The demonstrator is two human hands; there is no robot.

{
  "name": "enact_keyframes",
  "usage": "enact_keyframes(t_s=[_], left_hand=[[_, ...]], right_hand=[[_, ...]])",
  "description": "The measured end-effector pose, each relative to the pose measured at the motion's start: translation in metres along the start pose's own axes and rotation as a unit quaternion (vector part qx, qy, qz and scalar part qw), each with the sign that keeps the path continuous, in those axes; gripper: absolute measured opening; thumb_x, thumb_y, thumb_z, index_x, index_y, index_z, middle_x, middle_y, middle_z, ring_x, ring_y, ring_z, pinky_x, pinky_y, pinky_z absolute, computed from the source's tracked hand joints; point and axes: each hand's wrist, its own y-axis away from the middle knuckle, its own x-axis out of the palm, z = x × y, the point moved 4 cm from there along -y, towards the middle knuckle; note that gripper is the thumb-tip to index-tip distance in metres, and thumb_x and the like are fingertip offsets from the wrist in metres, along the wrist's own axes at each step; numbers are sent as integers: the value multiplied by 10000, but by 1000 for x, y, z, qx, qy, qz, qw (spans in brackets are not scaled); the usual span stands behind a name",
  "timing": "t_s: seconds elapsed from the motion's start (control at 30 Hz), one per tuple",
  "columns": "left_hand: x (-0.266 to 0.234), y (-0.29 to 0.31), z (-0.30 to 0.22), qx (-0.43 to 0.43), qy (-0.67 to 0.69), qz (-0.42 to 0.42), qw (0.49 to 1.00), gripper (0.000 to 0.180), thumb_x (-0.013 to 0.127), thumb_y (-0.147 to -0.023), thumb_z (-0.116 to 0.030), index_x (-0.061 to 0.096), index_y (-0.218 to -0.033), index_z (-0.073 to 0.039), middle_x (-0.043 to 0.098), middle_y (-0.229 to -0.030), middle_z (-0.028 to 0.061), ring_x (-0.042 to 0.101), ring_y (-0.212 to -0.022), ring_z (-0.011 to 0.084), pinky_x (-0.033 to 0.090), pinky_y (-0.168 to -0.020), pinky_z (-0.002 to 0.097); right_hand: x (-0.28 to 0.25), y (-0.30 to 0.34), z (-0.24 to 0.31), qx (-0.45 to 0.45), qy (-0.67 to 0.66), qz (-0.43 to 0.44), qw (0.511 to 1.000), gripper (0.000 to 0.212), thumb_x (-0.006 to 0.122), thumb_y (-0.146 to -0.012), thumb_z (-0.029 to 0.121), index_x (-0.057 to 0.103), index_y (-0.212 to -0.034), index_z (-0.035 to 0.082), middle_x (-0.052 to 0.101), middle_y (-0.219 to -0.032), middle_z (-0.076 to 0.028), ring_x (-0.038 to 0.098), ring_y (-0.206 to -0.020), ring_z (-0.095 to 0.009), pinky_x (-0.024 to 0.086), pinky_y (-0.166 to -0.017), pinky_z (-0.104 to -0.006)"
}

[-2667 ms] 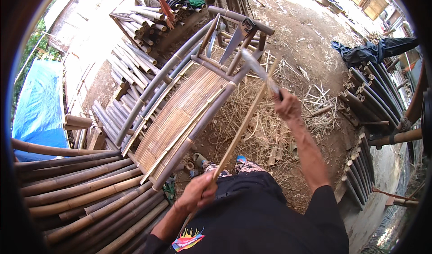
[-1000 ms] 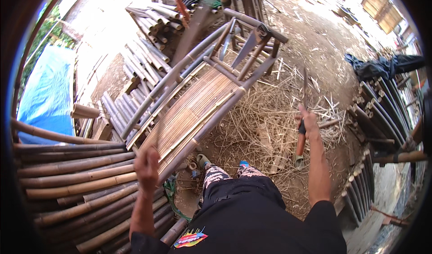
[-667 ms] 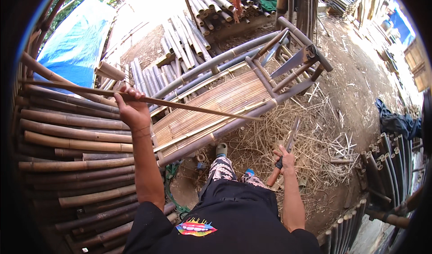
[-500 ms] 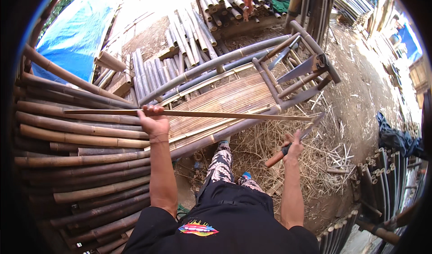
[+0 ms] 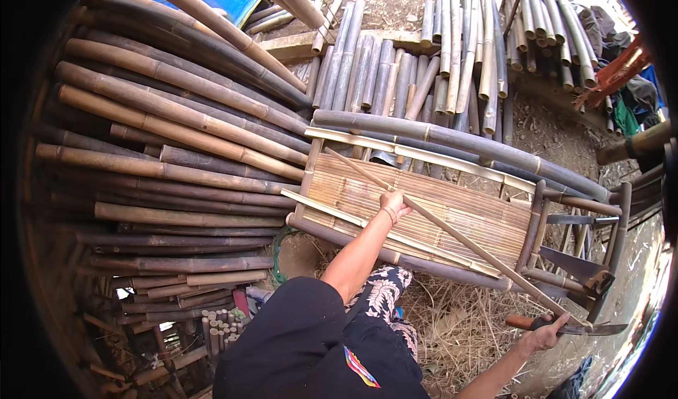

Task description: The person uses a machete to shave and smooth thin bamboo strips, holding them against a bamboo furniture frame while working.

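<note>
My left hand (image 5: 395, 203) is closed round a long, thin bamboo strip (image 5: 459, 237), a little above its middle. The strip slants from the far left of a bamboo bench (image 5: 487, 215) down past its near right corner. At the strip's near end, my right hand (image 5: 542, 335) grips a large knife (image 5: 609, 330) with a wooden handle and a dark blade pointing right. The strip's tip meets the knife close to my right fingers; whether the blade bites into it, I cannot tell. Under my left hand lies the bench's slatted seat.
A handsaw (image 5: 565, 266) and another blade (image 5: 575, 219) rest on the bench's right end. Stacked bamboo poles (image 5: 176, 120) fill the left side. More cut poles (image 5: 360, 74) lie behind the bench. Shavings (image 5: 459, 321) cover the ground by my legs.
My view has swung left. The strip went from nearly level to slanting down to the right, its far end now over the bench. Both hands keep their holds; the knife now points right.
</note>
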Motion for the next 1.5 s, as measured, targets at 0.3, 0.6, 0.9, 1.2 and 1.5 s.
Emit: enact_keyframes(t_s=[0.3,0.6,0.9,1.2,1.5], left_hand=[[8,-64,-51,-26,-122,-61,990,290,516,-920,-128,510,-1073,119,646,-934,261,697,-773,371,619,-610,460],[39,-56,-52,-24,-80,-53,995,304,517,-932,-135,459,-1105,108,612,-1020,267,686,-847,386,622,-669,450],[25,-78,-48,88,-290,-138,943,523,575,-907,-185,359,-1289,99,558,-1115,330,586,-1068,450,500,-901,507],[234,-43,20,236,-804,344,423,555,441,-952,-531,673,-1053,-37,664,-1037,189,615,-1017,348,438,-927,461],[275,-131,63,239,-828,202,465,689,394,-928,-624,693,-897,-5,670,-955,258,633,-953,410,487,-842,493]], right_hand=[[129,46,-9,-60,86,43,994,541,782,-815,352,609,-1055,-100,597,-786,-98,490,-575,-136,394,-459,-261],[177,12,2,-72,64,50,994,402,741,-863,277,641,-1049,-65,612,-892,-87,494,-633,-129,423,-497,-228],[216,-22,-36,-29,25,130,991,430,744,-863,275,606,-1095,-60,608,-881,-90,478,-626,-125,402,-481,-241],[255,-58,-141,52,153,193,968,275,660,-927,278,581,-922,15,582,-717,-38,502,-493,-90,414,-425,-223],[224,-83,-264,-224,538,312,751,624,587,-931,150,323,-1496,173,490,-947,-150,536,-831,-269,482,-734,-398]])
